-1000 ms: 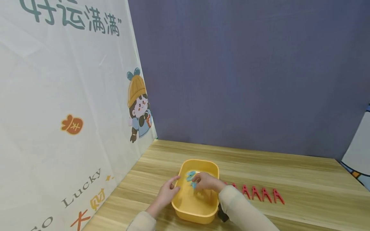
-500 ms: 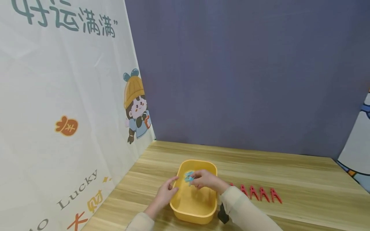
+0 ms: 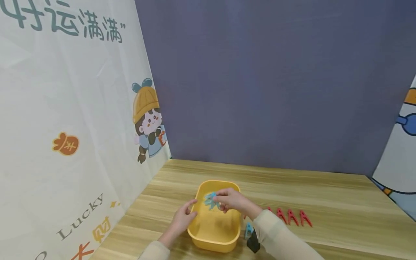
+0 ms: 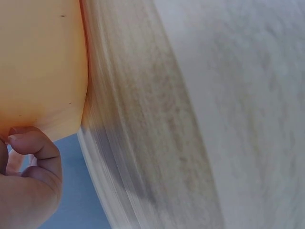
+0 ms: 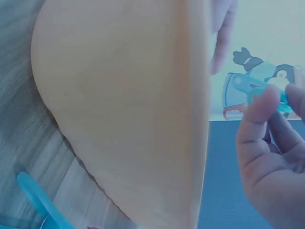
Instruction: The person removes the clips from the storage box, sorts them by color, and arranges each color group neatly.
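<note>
A yellow plastic tub (image 3: 214,231) stands on the table, with pale blue clothespins (image 3: 209,203) in its far part. At its left side my left hand (image 3: 182,217) holds the rim; the left wrist view shows bent fingers (image 4: 35,143) against the tub's wall. Above the tub, my right hand (image 3: 232,200) pinches a blue clothespin (image 5: 252,86) between thumb and fingertips. In the right wrist view this clothespin appears beyond the tub's rim. Another blue clothespin (image 3: 248,229) lies on the table just right of the tub.
Red clothespins (image 3: 291,217) lie in a row on the wooden table (image 3: 338,202), right of the tub and partly hidden by my right sleeve (image 3: 276,231). A black block-like object (image 3: 253,242) shows beneath that forearm. A printed white cloth (image 3: 87,119) hangs at the left, a dark cloth (image 3: 260,86) behind.
My right hand has risen from inside the tub with the blue clothespin. The blue clothespin right of the tub has come into view. My left hand stays at the rim; the head view shifts right.
</note>
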`<control>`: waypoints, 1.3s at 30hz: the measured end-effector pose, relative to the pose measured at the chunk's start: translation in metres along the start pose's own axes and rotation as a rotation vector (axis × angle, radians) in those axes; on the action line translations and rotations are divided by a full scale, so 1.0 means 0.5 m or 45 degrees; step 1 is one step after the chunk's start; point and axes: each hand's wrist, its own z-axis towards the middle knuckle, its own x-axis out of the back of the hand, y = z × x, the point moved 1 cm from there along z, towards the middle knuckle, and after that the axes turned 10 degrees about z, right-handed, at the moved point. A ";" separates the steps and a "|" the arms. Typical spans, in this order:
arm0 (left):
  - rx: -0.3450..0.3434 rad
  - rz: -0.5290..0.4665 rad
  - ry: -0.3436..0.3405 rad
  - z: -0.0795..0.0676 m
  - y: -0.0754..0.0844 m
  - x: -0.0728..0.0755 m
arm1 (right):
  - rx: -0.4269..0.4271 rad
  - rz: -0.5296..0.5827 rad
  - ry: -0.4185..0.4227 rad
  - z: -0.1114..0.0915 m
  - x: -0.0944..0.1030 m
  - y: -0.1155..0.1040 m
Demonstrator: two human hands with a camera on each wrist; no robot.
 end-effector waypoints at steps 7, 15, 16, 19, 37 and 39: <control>0.001 -0.010 -0.011 -0.004 0.001 0.005 | 0.025 0.012 0.050 -0.026 0.004 -0.022; 0.010 -0.001 0.001 -0.005 -0.006 0.006 | 0.044 0.026 0.085 -0.059 0.024 -0.033; 0.012 -0.004 0.000 -0.005 -0.005 0.007 | 0.047 0.034 0.091 -0.063 0.027 -0.034; 0.011 -0.007 -0.003 -0.005 -0.004 0.008 | 0.059 0.057 0.101 -0.071 0.038 -0.038; 0.011 -0.010 0.000 -0.007 -0.005 0.010 | 0.100 0.147 0.207 -0.115 0.096 -0.030; 0.007 -0.011 0.000 -0.007 -0.004 0.011 | 0.101 0.138 0.223 -0.123 0.102 -0.031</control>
